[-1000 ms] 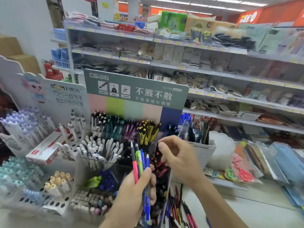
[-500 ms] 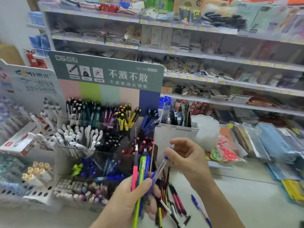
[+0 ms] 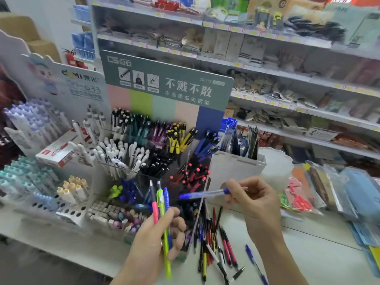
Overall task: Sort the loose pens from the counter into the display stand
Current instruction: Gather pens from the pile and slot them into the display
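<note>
Head view shows the right hand (image 3: 254, 199) now pinching a clear pen with a blue cap (image 3: 202, 194) between its thumb and fingers, held flat with the cap pointing left at the display stand (image 3: 164, 161). Half a second ago this pen was tilted, with its low end down by the bunch in the other hand; now it is out on its own and higher, just in front of the red pens (image 3: 193, 174) in the stand. So one pen looks picked out and ready to go in a cup, most likely one with blue pens. The left hand (image 3: 156, 237) grips a small bunch upright, a pink pen (image 3: 154, 210), a green pen (image 3: 163, 221) and a blue pen (image 3: 167, 200), with its fingers curled round them, as before. Many loose pens (image 3: 213, 243) lie on the bench (image 3: 308, 264) beside the stand, so lots of work is left. One blue pen (image 3: 255, 262) lies apart from the pile. The cups are packed full, and the upright bunch stands between the right hand and the blue cups. Shelves (image 3: 267, 38) of goods fill the back.
</note>
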The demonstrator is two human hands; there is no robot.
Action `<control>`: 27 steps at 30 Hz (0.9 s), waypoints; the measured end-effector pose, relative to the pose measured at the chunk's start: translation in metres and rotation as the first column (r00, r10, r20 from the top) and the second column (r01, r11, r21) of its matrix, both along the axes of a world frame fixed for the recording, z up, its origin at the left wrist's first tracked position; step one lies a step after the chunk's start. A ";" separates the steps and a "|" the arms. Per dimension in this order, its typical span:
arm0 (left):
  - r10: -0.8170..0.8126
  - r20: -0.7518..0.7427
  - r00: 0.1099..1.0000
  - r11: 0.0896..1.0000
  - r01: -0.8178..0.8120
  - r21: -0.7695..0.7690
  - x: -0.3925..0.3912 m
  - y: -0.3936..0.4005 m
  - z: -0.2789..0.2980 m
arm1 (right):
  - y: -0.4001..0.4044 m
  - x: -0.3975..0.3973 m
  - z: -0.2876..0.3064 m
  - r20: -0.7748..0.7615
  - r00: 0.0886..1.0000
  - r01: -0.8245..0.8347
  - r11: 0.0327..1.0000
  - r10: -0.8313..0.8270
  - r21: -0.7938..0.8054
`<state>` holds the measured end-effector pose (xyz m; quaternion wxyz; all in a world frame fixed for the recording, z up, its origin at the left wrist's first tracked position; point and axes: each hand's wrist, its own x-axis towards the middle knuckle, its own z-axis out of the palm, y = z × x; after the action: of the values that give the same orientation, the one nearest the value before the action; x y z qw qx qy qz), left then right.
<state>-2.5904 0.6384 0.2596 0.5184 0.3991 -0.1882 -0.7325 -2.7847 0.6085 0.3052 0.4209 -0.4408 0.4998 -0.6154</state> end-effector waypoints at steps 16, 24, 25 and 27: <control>0.082 0.239 0.967 0.981 -0.036 -0.189 0.029 0.011 -0.016 | 0.035 0.069 -0.020 -0.378 0.865 -0.290 0.943 0.331 0.163; -0.322 0.040 0.946 0.919 0.322 -0.226 0.068 0.018 -0.020 | 0.000 0.083 -0.025 -0.230 0.777 -0.510 0.800 0.586 0.315; -0.315 0.051 0.948 0.923 0.318 -0.217 0.074 0.017 -0.022 | -0.002 0.086 -0.026 -0.224 0.772 -0.517 0.792 0.595 0.325; -0.324 0.085 0.942 0.917 0.335 -0.218 0.087 0.014 -0.025 | -0.005 0.094 -0.027 -0.206 0.752 -0.547 0.766 0.627 0.337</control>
<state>-2.5036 0.6523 0.2347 0.4257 0.3164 -0.3482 -0.7730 -2.6909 0.6033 0.2778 0.5643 -0.6079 0.4684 -0.3044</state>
